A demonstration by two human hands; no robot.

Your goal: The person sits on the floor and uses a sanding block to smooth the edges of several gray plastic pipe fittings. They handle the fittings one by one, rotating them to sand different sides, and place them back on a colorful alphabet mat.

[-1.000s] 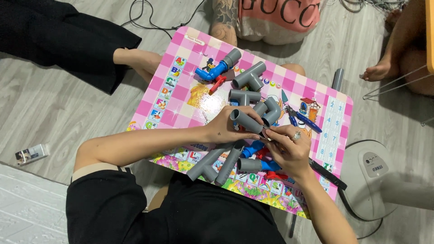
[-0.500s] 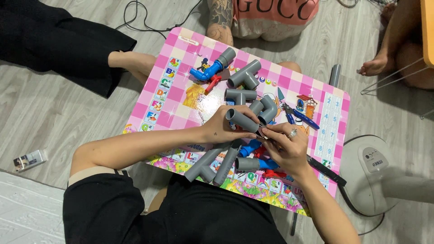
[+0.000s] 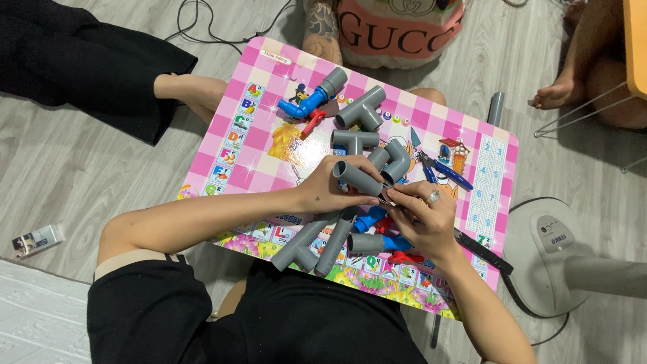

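- A pink checkered table [image 3: 269,145] is seen from above, strewn with pipe fittings
- A grey Y-shaped pipe assembly [image 3: 311,244] is laid at 6 o'clock on the table
- A short grey pipe [image 3: 356,178] is gripped at the table's centre by the left hand [image 3: 330,192], its fingers closed round it
- The pipe's 4 o'clock end is pinched by the right hand [image 3: 423,221], fingertips drawn together
- Blue-handled pliers [image 3: 441,172] are left at 3 o'clock

grey pipe piece [image 3: 357,178] | short, round, tilted | held above pink table's middle
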